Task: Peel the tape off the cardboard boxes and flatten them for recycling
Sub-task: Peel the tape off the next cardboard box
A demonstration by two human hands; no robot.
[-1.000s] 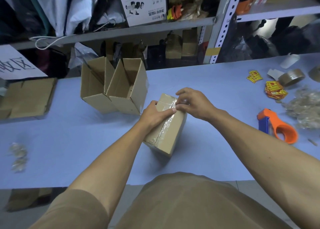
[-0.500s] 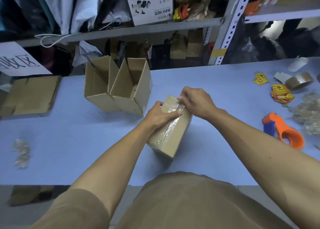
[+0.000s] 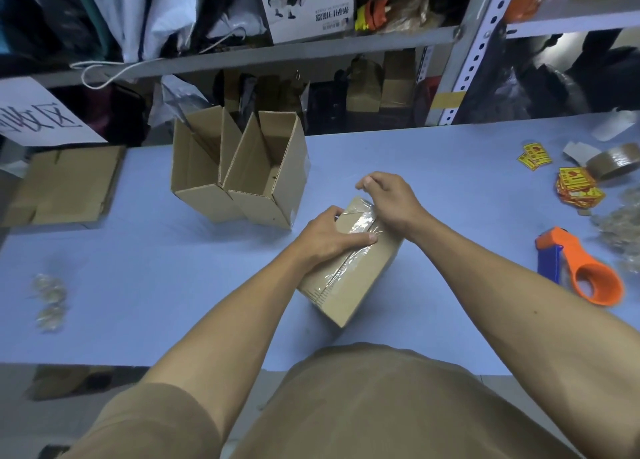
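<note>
The taped box point(image 3: 349, 268) lies on the blue worktop point(image 3: 138, 285), in front of the two open boxes point(image 3: 239, 174). The left hand point(image 3: 329, 238) presses on top, fingers curled over the edge. The right hand point(image 3: 388, 198) pinches the clear tape point(image 3: 360, 223) at the far end. It is best to hold the box down hard and pull slowly, low along the seam. The open boxes look empty.

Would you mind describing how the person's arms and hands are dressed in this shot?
Both forearms are bare from the short tan sleeves down. The left hand and right hand wear no gloves, and no watch, ring or wristband shows. The sleeves match the plain tan shirt, which carries no visible markings.
</note>
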